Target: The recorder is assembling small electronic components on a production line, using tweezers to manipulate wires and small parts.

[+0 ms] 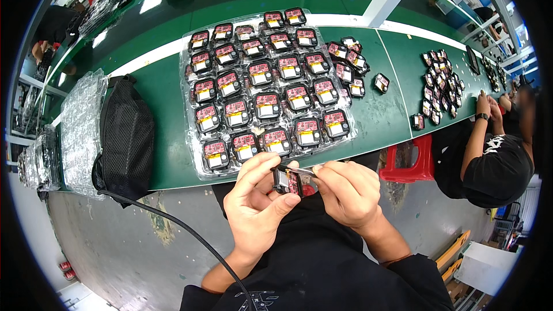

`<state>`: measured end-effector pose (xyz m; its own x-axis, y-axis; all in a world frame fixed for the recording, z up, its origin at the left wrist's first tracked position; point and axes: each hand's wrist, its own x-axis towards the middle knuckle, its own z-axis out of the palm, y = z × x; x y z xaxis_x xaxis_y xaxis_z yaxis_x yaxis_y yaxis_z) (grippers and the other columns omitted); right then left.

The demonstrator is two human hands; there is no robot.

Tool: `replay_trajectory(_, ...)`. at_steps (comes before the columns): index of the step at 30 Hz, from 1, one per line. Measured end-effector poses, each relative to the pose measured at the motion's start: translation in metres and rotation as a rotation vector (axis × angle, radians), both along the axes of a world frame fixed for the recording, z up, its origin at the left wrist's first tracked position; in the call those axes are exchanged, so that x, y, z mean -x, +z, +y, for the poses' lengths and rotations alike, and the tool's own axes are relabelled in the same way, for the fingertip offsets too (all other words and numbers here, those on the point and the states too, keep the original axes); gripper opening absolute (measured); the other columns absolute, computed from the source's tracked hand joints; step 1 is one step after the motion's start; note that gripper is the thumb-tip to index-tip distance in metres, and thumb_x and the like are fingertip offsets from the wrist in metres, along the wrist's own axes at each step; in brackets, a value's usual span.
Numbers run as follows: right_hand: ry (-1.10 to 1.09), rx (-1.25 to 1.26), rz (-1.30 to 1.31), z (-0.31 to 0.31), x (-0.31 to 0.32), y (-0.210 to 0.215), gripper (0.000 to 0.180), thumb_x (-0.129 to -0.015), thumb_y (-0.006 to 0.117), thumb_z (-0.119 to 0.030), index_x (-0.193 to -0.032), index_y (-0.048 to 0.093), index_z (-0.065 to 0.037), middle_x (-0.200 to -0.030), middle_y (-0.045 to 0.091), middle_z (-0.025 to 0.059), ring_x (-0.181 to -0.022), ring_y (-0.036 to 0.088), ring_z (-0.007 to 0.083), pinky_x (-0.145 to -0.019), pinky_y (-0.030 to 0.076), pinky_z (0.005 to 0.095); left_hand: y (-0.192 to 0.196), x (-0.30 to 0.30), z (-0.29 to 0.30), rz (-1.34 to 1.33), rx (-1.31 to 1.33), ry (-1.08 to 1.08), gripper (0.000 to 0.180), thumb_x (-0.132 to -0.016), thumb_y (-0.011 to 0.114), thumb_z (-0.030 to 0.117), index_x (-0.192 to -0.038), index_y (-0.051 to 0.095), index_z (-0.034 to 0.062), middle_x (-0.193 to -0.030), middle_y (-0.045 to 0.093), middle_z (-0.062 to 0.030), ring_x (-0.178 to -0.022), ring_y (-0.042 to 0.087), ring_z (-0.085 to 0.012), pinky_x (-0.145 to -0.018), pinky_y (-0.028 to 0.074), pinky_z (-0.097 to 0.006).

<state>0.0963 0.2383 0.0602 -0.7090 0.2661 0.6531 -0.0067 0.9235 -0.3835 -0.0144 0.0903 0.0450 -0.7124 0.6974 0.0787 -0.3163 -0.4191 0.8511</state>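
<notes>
My left hand point(250, 214) is closed around a small black-framed electronic module point(286, 181), tilted up on its side, with red circuitry showing. My right hand point(352, 197) pinches a thin metal tool that looks like tweezers point(302, 171). Its tip reaches the module's upper edge, where exact contact is too small to make out. Just beyond both hands lies a clear plastic tray point(190, 116) on the green table. Rows of similar black modules point(267, 105) with red circuitry, white labels and yellow strips fill it.
Loose modules point(344, 72) lie heaped right of the tray, with another pile point(440, 89) farther right. A black mesh bag point(128, 132) and stacked clear trays point(82, 132) stand left. A black cable point(184, 227) crosses low. Near a red stool point(408, 161), a co-worker point(489, 164) sits.
</notes>
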Motion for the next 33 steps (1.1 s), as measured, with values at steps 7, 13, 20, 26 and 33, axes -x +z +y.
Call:
replay_trajectory(7, 0.002, -0.035, -0.027, 0.000, -0.001, 0.005, 0.023, -0.073, 0.079, -0.002, -0.095, 0.073, -0.001, -0.084, 0.069, 0.0073, -0.062, 0.064, 0.0184, -0.055, 0.049, 0.0304, 0.010, -0.003, 0.001, -0.070, 0.097, 0.067, 0.066, -0.081, 0.089, 0.014, -0.133, 0.058, -0.0097, -0.139, 0.054, -0.0185, -0.119, 0.067, -0.0366, -0.104, 0.055, -0.043)
replay_trajectory(13, 0.003, -0.054, -0.047, 0.000, -0.002, 0.007, 0.023, -0.073, 0.078, -0.002, -0.095, 0.073, -0.001, -0.084, 0.070, 0.0070, -0.062, 0.065, 0.0181, -0.055, 0.049, 0.0300, 0.004, -0.001, -0.002, -0.055, 0.054, 0.026, 0.059, -0.083, 0.084, 0.003, -0.134, 0.057, -0.0091, -0.142, 0.051, -0.0166, -0.123, 0.063, -0.0346, -0.102, 0.056, -0.041)
replay_trajectory(20, 0.023, -0.044, -0.050, -0.001, -0.002, 0.000, 0.022, -0.075, 0.077, 0.002, -0.096, 0.073, 0.000, -0.084, 0.071, 0.0092, -0.066, 0.068, 0.0207, -0.058, 0.054, 0.0312, 0.001, -0.002, -0.002, -0.068, 0.036, 0.008, 0.058, -0.085, 0.081, -0.002, -0.136, 0.056, -0.0088, -0.142, 0.050, -0.0162, -0.126, 0.062, -0.0333, -0.104, 0.056, -0.040)
replay_trajectory(26, 0.010, 0.224, -0.003, -0.013, -0.001, -0.003, 0.023, -0.075, 0.078, 0.006, -0.096, 0.071, 0.002, -0.084, 0.072, 0.0128, -0.071, 0.072, 0.0264, -0.060, 0.059, 0.0329, 0.003, -0.005, -0.002, -0.109, 0.036, 0.014, 0.059, -0.086, 0.082, 0.001, -0.137, 0.054, -0.0101, -0.139, 0.053, -0.0173, -0.126, 0.063, -0.0327, -0.107, 0.054, -0.040)
replay_trajectory(33, 0.007, 0.113, -0.009, -0.012, -0.001, -0.007, 0.022, -0.076, 0.079, 0.003, -0.096, 0.070, 0.003, -0.084, 0.071, 0.0134, -0.067, 0.071, 0.0255, -0.057, 0.057, 0.0326, 0.005, -0.007, -0.001, -0.115, 0.057, 0.052, 0.057, -0.086, 0.081, -0.001, -0.136, 0.055, -0.0101, -0.140, 0.053, -0.0168, -0.125, 0.063, -0.0317, -0.105, 0.055, -0.040)
